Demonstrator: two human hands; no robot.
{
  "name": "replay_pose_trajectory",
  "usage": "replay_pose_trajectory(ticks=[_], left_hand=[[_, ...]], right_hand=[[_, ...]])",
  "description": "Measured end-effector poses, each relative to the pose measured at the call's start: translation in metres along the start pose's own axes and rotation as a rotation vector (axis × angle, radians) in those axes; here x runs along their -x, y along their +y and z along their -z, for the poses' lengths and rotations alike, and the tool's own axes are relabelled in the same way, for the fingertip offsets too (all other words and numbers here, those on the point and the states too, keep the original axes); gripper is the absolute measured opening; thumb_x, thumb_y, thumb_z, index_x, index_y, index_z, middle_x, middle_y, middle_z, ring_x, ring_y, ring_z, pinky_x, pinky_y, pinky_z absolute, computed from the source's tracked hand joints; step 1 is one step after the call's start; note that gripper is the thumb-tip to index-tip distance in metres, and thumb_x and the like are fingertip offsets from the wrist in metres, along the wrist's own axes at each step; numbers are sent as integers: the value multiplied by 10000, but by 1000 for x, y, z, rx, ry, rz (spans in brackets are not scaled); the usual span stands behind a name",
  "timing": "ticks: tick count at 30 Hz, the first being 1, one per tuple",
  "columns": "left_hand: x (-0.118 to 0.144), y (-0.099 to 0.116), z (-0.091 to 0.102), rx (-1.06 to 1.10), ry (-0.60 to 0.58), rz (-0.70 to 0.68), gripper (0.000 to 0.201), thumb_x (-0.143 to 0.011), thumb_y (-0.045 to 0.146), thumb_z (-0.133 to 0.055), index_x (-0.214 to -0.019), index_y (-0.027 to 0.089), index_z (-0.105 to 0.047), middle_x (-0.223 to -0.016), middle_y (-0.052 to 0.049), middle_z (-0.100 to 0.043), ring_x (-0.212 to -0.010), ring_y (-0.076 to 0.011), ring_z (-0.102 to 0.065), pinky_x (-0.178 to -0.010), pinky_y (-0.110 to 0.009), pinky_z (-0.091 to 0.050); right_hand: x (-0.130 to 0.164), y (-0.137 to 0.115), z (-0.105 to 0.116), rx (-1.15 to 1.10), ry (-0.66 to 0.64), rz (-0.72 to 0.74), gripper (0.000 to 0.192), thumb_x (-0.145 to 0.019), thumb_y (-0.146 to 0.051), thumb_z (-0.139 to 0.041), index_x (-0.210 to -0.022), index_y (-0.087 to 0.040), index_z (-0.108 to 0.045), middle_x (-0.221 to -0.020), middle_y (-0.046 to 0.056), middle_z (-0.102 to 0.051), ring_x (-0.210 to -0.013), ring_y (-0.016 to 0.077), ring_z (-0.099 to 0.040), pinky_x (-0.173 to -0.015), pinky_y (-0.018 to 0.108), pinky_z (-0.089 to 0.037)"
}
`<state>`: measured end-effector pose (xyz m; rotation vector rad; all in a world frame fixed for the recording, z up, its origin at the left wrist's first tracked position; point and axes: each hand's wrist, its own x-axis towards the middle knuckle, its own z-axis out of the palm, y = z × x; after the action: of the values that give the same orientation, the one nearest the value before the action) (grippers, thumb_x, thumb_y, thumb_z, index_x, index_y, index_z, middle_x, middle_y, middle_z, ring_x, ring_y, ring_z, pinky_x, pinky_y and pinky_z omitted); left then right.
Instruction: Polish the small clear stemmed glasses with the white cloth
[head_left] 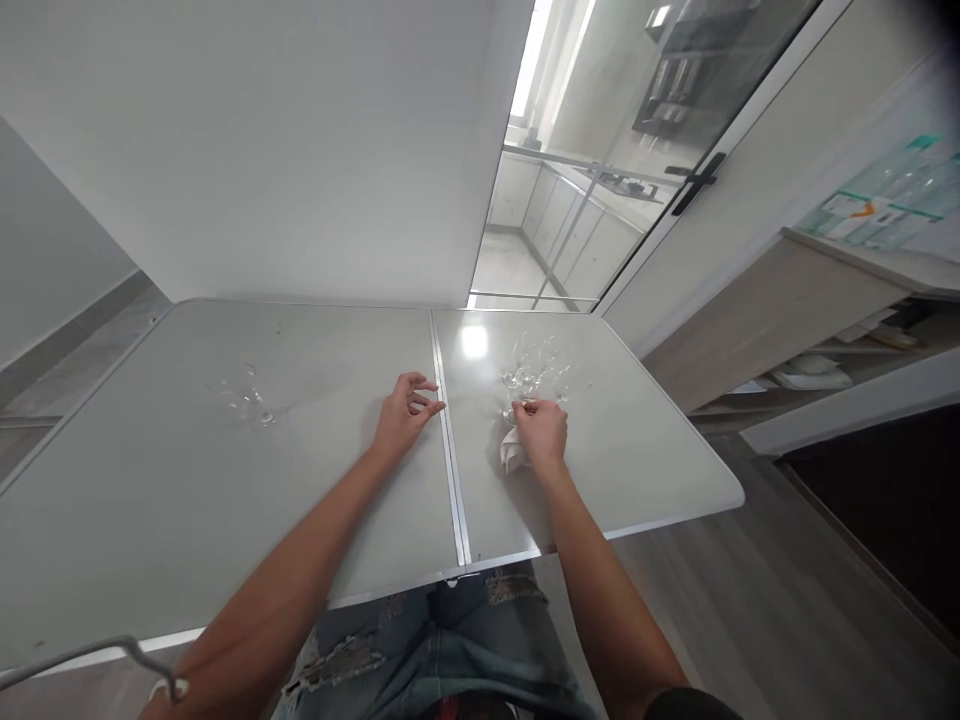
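Here, right hand (545,430): its fingertips meet at the heap's near edge; I cannot tell if they grasp something.
Left hand (403,412): released, fingers loosely bent near the metal strip (448,440).
Clear pieces (538,368): heaped on the table's (645,450) right half; they look thin, so a light pinch seems best.
Pale cloth (513,452): just beside the right hand, better not caught.
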<state>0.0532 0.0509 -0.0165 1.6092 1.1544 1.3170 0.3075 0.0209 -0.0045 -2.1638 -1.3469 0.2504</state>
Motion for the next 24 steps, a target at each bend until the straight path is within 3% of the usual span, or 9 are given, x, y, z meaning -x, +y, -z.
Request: replay_pose_trajectory(ticks=[8, 24], left_hand=[[0, -6, -1, -62, 0, 8, 330, -832, 447, -711, -1045, 243, -561, -1051, -26, -613, -687, -106, -618, -543, -219, -516], [0, -6, -3, -75, -20, -48, 281, -850, 449, -695, -1005, 234, -603, -1057, -38, -564, -688, -110, -581, -512, -222, -489]], right_hand=[[-9, 6, -10, -49, 36, -29, 318, -861, -431, -599, -882, -195, -811, -878, 113, -789, -836, 261, -723, -756, 318, -499], [-21, 9, -19, -104, 71, -81, 320, -858, -366, -567, -1000, -181, -785, -949, 111, -785, -889, 248, -706, -784, 305, -480]])
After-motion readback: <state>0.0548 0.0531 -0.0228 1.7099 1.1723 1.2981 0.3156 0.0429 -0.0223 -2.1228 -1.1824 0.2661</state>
